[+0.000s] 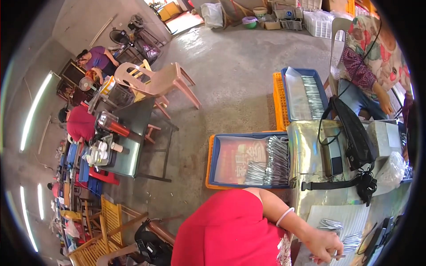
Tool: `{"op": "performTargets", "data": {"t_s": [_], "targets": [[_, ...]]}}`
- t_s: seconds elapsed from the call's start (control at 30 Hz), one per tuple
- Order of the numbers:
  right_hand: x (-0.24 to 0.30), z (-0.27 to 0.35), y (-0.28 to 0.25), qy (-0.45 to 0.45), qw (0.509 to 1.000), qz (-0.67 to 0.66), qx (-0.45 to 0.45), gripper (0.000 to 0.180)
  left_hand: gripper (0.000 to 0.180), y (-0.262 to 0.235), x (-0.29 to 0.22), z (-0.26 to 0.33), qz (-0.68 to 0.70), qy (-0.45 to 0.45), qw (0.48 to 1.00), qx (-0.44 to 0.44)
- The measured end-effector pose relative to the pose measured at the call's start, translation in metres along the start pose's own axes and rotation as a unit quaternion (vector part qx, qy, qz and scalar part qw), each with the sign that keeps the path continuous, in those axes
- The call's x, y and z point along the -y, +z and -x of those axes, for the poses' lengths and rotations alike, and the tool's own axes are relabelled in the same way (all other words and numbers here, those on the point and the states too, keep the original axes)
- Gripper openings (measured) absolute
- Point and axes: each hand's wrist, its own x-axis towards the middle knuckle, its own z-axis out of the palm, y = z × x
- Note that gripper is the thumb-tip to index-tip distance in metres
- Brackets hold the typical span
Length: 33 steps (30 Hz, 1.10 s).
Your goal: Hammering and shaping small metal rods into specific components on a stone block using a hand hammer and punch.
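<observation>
My left hand [323, 243] reaches over the worktable at the lower right, a pale band round its wrist. Its fingers are closed on a thin metal piece [333, 256]. Just beyond the hand, bundles of slender silvery metal pieces [330, 224] lie on a white ridged sheet [357, 216]. More of them [352, 242] rest to the right of the fingers. My right hand is out of the picture.
Blue trays [212, 162] of similar metal pieces stand on orange crates [278, 99]. A black strapped bag [353, 133] and a clear plastic bag [390, 170] lie on the table. A co-worker [377, 66] sits at the upper right. A beige chair [155, 82] stands farther back.
</observation>
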Motion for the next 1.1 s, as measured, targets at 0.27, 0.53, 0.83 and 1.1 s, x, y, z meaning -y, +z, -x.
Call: {"op": "performTargets", "data": {"t_s": [0.27, 0.53, 0.83, 1.1], "targets": [[-0.032, 0.018, -0.024, -0.223, 0.965, 0.13, 0.052, 0.032, 0.013, 0.022, -0.011, 0.002, 0.052, -0.05, 0.997, 0.007], [0.05, 0.064, 0.05, 0.127, 0.981, -0.12, 0.079, 0.006, 0.025, 0.002, -0.007, 0.007, -0.053, -0.068, 0.996, 0.002], [0.034, 0.079, 0.067, 0.091, 0.954, -0.266, 0.106, 0.008, 0.01, 0.006, -0.005, 0.009, 0.037, -0.192, 0.98, 0.028], [0.026, 0.081, 0.062, -0.051, 0.994, -0.094, 0.029, 0.012, 0.011, 0.017, 0.003, 0.006, -0.047, -0.161, 0.985, 0.032]]}}
